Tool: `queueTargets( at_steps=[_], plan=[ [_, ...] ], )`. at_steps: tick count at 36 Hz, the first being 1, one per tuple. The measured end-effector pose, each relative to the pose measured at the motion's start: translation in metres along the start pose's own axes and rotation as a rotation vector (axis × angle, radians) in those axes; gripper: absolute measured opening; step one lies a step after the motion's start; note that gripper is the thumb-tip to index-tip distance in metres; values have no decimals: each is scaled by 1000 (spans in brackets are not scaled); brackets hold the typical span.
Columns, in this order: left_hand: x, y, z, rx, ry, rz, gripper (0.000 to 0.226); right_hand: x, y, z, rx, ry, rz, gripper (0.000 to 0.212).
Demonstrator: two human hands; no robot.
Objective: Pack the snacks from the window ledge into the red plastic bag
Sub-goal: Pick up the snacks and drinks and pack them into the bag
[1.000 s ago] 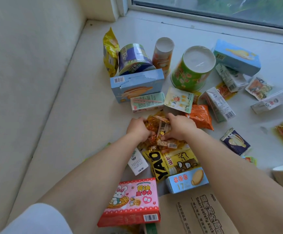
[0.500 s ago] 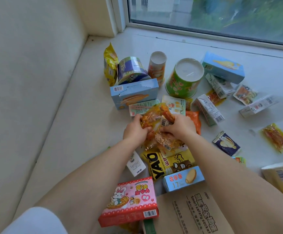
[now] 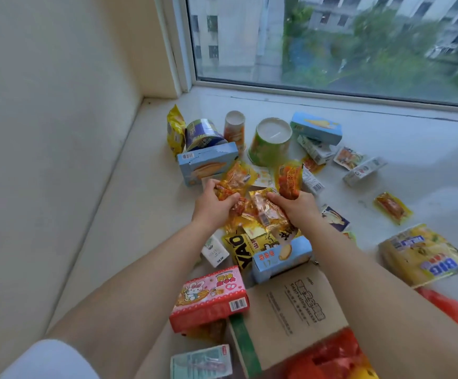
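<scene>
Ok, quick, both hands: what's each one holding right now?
Left hand: grips a bunch of small orange snack packets.
Right hand: grips more of those packets.

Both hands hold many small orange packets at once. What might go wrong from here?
1. The left hand and right hand each grip a loose bunch of orange packets; one may slip out and fall.
2. The red plastic bag lies near the body, partly under a brown cardboard box, so its opening could be hard to reach.
</scene>
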State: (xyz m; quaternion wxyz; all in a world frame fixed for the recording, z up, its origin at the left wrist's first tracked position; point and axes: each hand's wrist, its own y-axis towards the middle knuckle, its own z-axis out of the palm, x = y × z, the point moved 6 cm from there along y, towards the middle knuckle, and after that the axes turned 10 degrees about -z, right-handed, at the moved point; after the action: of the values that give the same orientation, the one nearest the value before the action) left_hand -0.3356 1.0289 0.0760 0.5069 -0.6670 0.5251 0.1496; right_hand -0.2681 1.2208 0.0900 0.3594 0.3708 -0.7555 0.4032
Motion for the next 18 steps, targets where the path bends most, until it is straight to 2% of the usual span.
queueTargets(
  at_steps=[4, 12, 18],
  plan=[
    [-3, -35, 6, 69, -78, 61, 32, -2, -40, -16, -60, 2, -51, 31],
    [-6, -96, 54, 211, 6, 172, 34, -37, -114, -68, -253, -60, -65, 27],
    [-10, -149, 114, 350, 77, 225, 36, -79, -179, -118, -409, 20, -41, 18]
  ],
)
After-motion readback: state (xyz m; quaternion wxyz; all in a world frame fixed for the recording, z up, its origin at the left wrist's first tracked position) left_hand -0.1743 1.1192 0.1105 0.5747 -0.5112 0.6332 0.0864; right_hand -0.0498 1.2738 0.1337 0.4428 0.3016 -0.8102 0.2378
